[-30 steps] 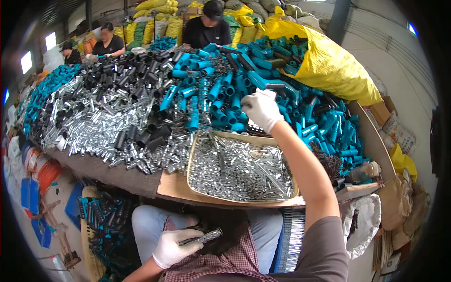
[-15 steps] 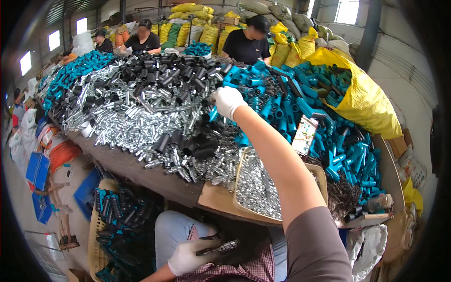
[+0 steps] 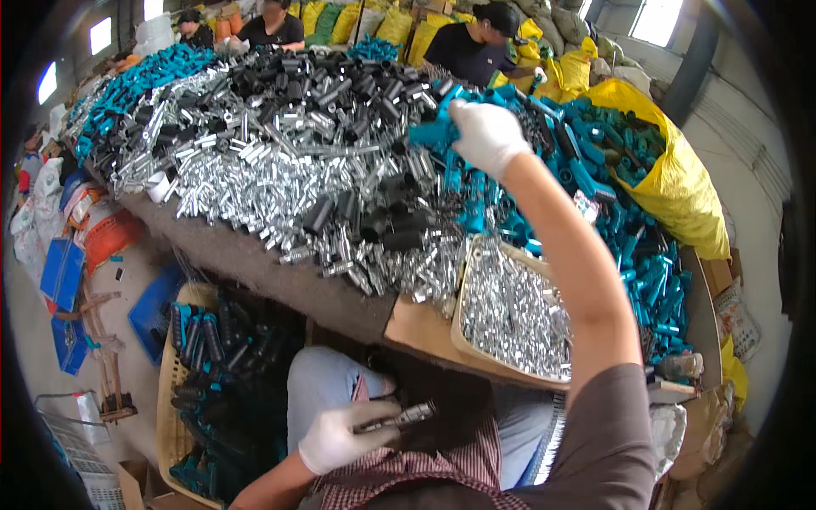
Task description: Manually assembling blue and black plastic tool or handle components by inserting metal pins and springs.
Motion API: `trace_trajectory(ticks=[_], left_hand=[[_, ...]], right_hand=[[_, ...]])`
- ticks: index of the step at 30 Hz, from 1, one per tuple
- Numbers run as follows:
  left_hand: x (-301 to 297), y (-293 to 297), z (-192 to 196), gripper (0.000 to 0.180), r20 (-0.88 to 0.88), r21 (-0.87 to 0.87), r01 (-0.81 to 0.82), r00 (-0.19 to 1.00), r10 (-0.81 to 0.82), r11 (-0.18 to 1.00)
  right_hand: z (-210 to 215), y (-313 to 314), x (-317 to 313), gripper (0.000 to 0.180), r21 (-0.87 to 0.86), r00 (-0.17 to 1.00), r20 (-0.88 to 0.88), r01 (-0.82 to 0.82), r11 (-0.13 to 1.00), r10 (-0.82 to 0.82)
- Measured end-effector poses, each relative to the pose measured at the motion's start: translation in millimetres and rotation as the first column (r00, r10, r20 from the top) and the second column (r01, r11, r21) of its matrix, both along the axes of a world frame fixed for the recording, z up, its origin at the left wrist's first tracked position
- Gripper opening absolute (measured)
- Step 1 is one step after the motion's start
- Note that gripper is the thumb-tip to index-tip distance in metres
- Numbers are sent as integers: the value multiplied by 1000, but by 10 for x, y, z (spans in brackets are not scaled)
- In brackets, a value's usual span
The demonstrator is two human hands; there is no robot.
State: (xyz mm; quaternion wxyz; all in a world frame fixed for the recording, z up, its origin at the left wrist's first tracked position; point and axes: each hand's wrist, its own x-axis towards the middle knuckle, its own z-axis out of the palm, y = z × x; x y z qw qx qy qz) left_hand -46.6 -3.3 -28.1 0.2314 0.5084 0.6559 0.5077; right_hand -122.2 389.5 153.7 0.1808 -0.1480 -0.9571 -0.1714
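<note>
My left hand [image 3: 347, 438], in a white glove, is closed around a silver metal cylinder part [image 3: 415, 414] above my lap. The part's free end points to the right. Stretched out over the heaped table, my gloved right hand [image 3: 491, 138] grips a teal plastic tube-shaped piece [image 3: 432, 133] that sticks out leftward from the fingers. Below that hand lie more teal plastic pieces [image 3: 476, 200]. Black sleeves [image 3: 387, 197] and a spread of shiny metal parts [image 3: 255, 183] lie to the left.
A cream basket of small metal pieces [image 3: 510, 310] stands at the table's near edge. A yellow sack [image 3: 680, 187] spills teal parts at right. Beside my left leg is a crate [image 3: 170, 408] of black-and-teal pieces. A co-worker [image 3: 472, 42] sits across the table.
My right hand has moved right and farther out, from beside the black and metal parts to the teal ones, and now has a teal piece. My left hand still holds the metal cylinder.
</note>
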Motion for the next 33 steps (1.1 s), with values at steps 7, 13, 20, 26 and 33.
trace_trajectory(ticks=[7, 13, 20, 26, 33], left_hand=[[85, -54, 73, 31, 64, -61, -122, 990, 126, 991], [297, 59, 113, 35, -54, -42, 58, 997, -60, 997], [486, 109, 185, 43, -195, -17, 265, 945, -263, 964], [582, 101, 220, 50, -185, -217, 334, 909, -374, 917], [575, 135, 122, 49, -286, -207, 356, 869, -404, 911]], right_hand=[[-485, -1126, 2347, 60, -747, 980, 133, 2, 665, 146], [-946, -1690, 3213, 41, -943, 992, 96, 64, 326, 83], [-1028, -1823, 3315, 42, -971, 957, 123, 61, 230, 263], [-1417, -1991, 3277, 40, -999, 958, 49, 52, -3, 283], [-1480, -2054, 3282, 47, -989, 966, -3, -40, 140, 257]])
